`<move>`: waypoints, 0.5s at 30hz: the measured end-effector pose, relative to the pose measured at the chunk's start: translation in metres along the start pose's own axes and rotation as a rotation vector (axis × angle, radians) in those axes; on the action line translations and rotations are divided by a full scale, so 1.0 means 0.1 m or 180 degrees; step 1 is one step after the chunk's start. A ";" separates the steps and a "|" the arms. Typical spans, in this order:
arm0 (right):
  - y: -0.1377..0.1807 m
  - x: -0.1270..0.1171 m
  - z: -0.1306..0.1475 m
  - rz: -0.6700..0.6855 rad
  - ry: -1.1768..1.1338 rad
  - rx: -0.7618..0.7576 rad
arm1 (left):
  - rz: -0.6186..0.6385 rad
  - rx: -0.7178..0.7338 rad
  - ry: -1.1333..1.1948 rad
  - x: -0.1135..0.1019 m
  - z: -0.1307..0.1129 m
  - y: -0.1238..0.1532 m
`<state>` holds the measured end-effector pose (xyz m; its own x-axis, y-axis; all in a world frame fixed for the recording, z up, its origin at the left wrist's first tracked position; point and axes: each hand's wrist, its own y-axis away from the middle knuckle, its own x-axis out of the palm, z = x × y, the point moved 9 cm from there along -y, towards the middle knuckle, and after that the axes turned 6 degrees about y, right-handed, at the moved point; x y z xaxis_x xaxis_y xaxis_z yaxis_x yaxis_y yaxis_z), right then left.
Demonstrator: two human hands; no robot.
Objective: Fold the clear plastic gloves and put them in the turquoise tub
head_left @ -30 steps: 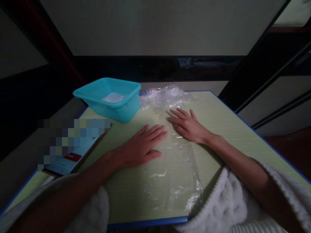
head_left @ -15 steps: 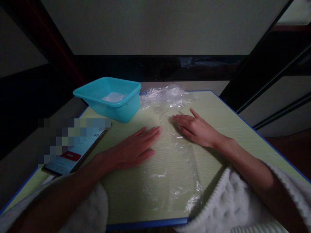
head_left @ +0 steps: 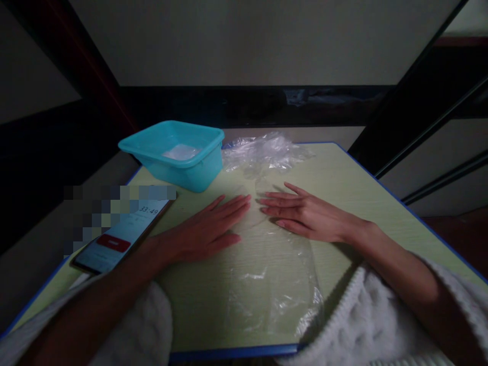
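Observation:
A thin clear plastic bag (head_left: 274,284) lies spread on the table, running from between my hands toward the front edge. My left hand (head_left: 213,226) rests palm down on the left side of its upper part, fingers stretched out. On the right side, my right hand (head_left: 305,211) lies palm down with its fingers spread, the fingertips close to those of the left. Neither hand grips anything. Behind them sits a crumpled heap of clear plastic (head_left: 267,152).
A turquoise plastic basin (head_left: 202,170) with something whitish inside stands at the back left. Nearer on the left lies a phone (head_left: 129,229) with a lit screen, partly pixelated. The table (head_left: 343,173) has a blue edge, and a wall rises behind it.
My right hand has come down and slightly toward me, and its fingers now lie flatter and more spread. The left hand has hardly moved.

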<state>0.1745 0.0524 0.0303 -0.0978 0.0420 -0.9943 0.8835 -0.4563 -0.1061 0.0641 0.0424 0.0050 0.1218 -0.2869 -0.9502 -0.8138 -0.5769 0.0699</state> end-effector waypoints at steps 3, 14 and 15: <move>0.02 0.04 -0.01 0.0120 0.0001 -0.0059 | 0.0179 -0.0021 -0.0094 0.02 0.04 0.05; 0.06 0.08 -0.02 0.0359 -0.0095 -0.0011 | 0.0249 0.0027 -0.0391 0.11 -0.02 0.04; 0.06 0.08 -0.01 0.0392 -0.0099 0.0000 | 0.0227 0.0053 -0.0408 0.11 -0.03 0.04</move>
<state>0.1799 0.0509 0.0213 -0.0028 -0.0421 -0.9991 0.8897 -0.4563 0.0167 0.0637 0.0349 -0.0039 -0.0094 -0.2260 -0.9741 -0.8273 -0.5454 0.1345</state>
